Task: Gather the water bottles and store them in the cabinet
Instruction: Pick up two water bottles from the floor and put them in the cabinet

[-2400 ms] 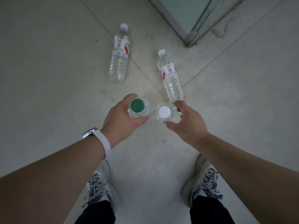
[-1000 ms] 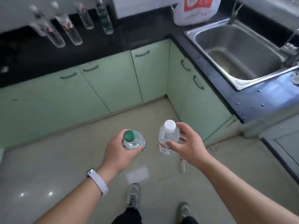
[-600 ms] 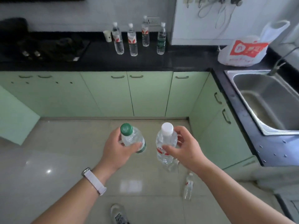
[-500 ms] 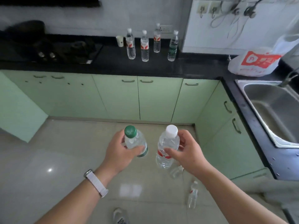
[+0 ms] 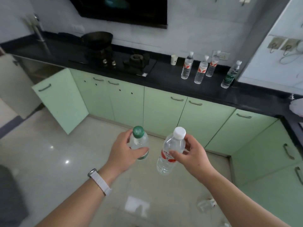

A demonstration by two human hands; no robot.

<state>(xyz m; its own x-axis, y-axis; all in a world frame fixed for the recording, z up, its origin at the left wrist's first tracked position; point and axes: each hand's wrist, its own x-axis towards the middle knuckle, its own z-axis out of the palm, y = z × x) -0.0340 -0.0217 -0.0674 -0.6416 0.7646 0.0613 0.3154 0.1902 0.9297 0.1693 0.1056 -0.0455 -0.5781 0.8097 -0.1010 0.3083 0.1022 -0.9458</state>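
Note:
My left hand (image 5: 124, 151) grips a green-capped water bottle (image 5: 139, 141) upright in front of me. My right hand (image 5: 191, 155) holds a white-capped bottle with a red label (image 5: 170, 151), tilted slightly. Several more water bottles (image 5: 200, 72) stand on the black countertop (image 5: 164, 74) at the back right, one with a green label (image 5: 230, 76). A pale green cabinet door (image 5: 60, 97) at the left stands open. Another bottle (image 5: 205, 204) lies on the floor by my right forearm.
Closed green cabinets (image 5: 164, 112) run under the counter and turn along the right side. A stove with a dark pan (image 5: 98, 39) sits on the counter to the left. A small paper cup (image 5: 174, 59) stands near the bottles. A dark bin (image 5: 11, 197) is at the lower left.
The view has swung from the floor up to the counter and then leftward, bringing the open cabinet door and stove into sight. Both hands keep their bottles, held at about the same height.

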